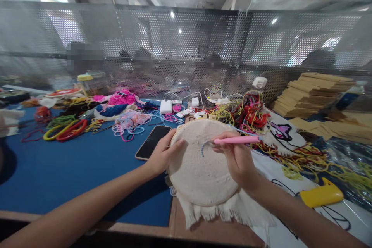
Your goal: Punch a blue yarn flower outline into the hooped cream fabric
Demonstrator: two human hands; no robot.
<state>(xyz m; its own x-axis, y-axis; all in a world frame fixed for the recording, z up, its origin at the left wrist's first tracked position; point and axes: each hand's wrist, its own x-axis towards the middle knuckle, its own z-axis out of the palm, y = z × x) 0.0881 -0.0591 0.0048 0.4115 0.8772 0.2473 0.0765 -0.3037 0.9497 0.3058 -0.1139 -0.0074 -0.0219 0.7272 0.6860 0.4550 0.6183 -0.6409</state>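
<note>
At the lower centre of the frame, a frayed edge of cream cloth (205, 180) hangs below a round hoop (213, 204), which sits in the middle of the picture, tilted toward the viewer, probably so the working face is easy to see. The left hand (165, 153) grips its left edge, thumb laid over the slightly lumpy weave, likely to steady it. The right hand (237, 159) pinches a smooth pink pen-like tool (236, 140), held nearly level, its tip by a short curved line of blue stitches (202, 149). A dark, flat phone (153, 142) lies just left of the hoop; a glossy yellow plastic object (322, 195) rests at lower right. Beyond are tangled, soft yarn (255, 113), stacked brown papers (309, 95) at right and a perforated metal screen (180, 42).
</note>
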